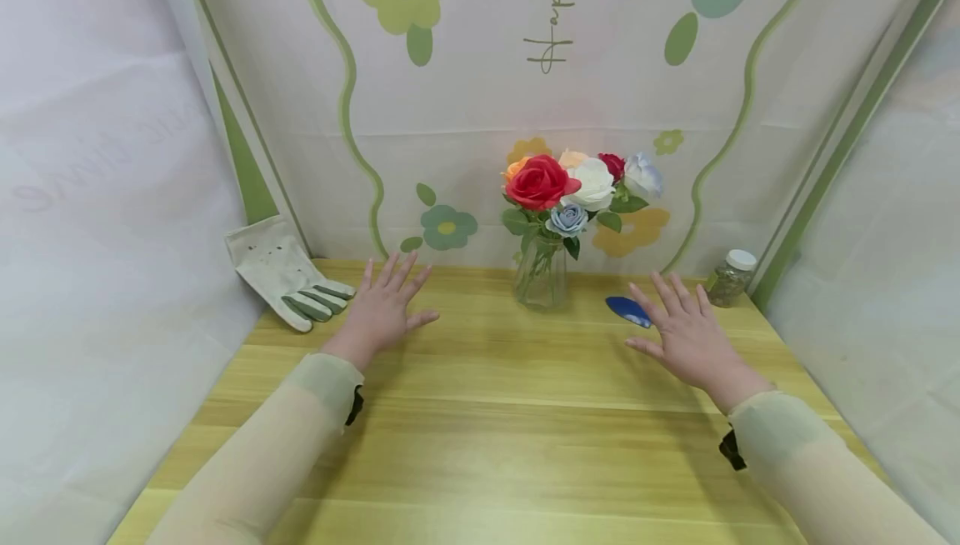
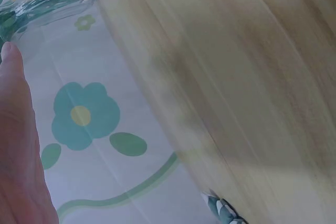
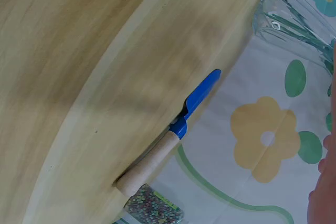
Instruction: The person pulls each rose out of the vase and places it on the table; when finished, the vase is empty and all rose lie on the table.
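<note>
My left hand (image 1: 382, 312) is held over the table with its fingers spread, holding nothing. Just left of it lies a white work glove (image 1: 273, 270) with green-grey fingers, partly against the side cloth. On the right, my right hand (image 1: 690, 341) has its fingers spread too and grips nothing. Partly hidden behind that hand is a small hand trowel with a blue blade (image 1: 628, 312); the right wrist view shows its wooden handle (image 3: 149, 163) lying on the table. Between the hands, at the back, stands a clear glass vase (image 1: 542, 282) of artificial-looking roses (image 1: 542, 182).
A clear jar (image 1: 727, 285) with a white lid, holding small multicoloured bits, stands at the back right corner. The wooden table (image 1: 510, 428) is bordered by a flower-print cloth (image 1: 465, 95) behind and pale cloth walls (image 1: 885, 278) at both sides.
</note>
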Demonstrator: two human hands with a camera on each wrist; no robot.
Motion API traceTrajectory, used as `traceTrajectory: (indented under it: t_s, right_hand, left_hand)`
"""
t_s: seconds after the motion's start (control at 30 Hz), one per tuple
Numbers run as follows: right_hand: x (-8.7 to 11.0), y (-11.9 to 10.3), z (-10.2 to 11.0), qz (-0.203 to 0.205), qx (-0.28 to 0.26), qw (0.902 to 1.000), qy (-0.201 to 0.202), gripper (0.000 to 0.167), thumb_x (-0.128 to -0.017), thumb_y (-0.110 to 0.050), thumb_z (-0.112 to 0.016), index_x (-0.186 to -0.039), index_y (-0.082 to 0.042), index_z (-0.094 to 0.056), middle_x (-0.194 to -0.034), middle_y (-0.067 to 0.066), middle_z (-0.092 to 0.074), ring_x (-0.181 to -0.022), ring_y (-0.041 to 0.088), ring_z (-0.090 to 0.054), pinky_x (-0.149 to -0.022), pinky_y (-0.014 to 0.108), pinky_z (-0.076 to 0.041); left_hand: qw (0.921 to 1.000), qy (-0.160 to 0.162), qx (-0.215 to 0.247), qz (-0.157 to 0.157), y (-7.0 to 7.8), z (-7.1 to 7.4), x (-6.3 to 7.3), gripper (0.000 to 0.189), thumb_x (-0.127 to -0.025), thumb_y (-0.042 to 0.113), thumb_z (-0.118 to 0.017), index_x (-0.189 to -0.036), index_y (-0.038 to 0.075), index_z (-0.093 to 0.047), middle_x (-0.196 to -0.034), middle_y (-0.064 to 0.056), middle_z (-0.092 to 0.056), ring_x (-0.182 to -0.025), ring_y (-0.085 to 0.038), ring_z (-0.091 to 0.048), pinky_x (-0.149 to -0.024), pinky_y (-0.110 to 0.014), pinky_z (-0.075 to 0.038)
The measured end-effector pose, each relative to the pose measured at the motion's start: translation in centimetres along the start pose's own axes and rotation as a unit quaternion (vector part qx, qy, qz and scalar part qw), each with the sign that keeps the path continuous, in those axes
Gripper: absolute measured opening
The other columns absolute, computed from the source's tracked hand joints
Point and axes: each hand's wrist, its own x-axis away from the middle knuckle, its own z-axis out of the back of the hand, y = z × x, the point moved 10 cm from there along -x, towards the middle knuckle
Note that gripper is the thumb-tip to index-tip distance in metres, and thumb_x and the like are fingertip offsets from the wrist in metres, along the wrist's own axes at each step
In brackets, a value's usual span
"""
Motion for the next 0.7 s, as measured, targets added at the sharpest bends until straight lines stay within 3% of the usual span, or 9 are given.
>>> traceTrajectory:
  t_s: [0.47,0.7]
  right_hand:
    - [0.21,0.13,0.33,-0.009,0.002,1.0000,-0.003,0.091,-0.091,-0.059,-0.060,-0.160,-0.027,-0.010,-0.164,0.012,0.005,-0.147,0.032,0.015,-0.113,0.062,0.009]
    - [0.31,0.29,0.31,-0.016,0.002,0.9997,-0.016,0.089,-0.093,-0.064,-0.054,-0.160,-0.028,-0.008,-0.164,0.013,0.006,-0.147,0.032,0.016,-0.112,0.059,0.013]
  left_hand:
    - [0.9999,0.003,0.014,0.000,0.30,0.07,0.35,0.085,-0.093,0.075,-0.034,-0.159,0.032,0.000,-0.164,-0.002,0.011,-0.147,-0.028,0.017,-0.110,-0.053,0.022]
    - [0.9998,0.002,0.019,0.000,0.48,0.18,0.27,0.086,-0.093,0.074,-0.036,-0.159,0.032,0.000,-0.163,-0.003,0.011,-0.146,-0.026,0.020,-0.110,-0.053,0.021]
